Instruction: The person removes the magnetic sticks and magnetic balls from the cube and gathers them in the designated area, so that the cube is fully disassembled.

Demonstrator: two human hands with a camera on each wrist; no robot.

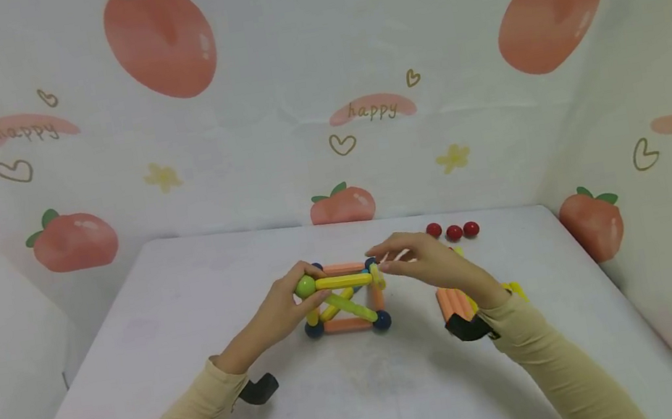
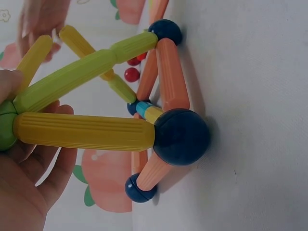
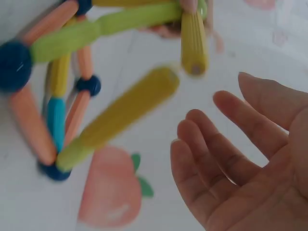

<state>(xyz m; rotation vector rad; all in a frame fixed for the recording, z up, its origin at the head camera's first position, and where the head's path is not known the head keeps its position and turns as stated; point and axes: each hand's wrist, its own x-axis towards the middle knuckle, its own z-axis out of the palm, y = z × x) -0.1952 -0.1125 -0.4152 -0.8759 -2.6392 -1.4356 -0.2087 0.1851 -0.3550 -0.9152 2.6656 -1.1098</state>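
A magnetic-stick frame stands on the table, with navy balls [image 1: 382,320] at its base corners and orange sticks [image 1: 348,325] between them. A yellow-and-blue diagonal [image 3: 57,113] crosses the base. My left hand [image 1: 282,306] grips the green ball [image 1: 305,287] at the upper left corner, its thumb over a short yellow stick [image 2: 37,60]. From that ball, one yellow stick [image 2: 86,131] and a lime stick [image 2: 67,79] slope down to navy balls. My right hand [image 1: 427,265] is beside the far-right side, fingers spread and holding nothing. Near its fingertips, a leaning yellow stick [image 3: 130,110] has a free upper end.
Three red balls [image 1: 454,232] lie at the back right of the white table [image 1: 352,397]. Orange sticks [image 1: 453,302] and yellow sticks [image 1: 516,289] lie beneath and beside my right forearm. A printed cloth backdrop [image 1: 272,139] rises behind the table.
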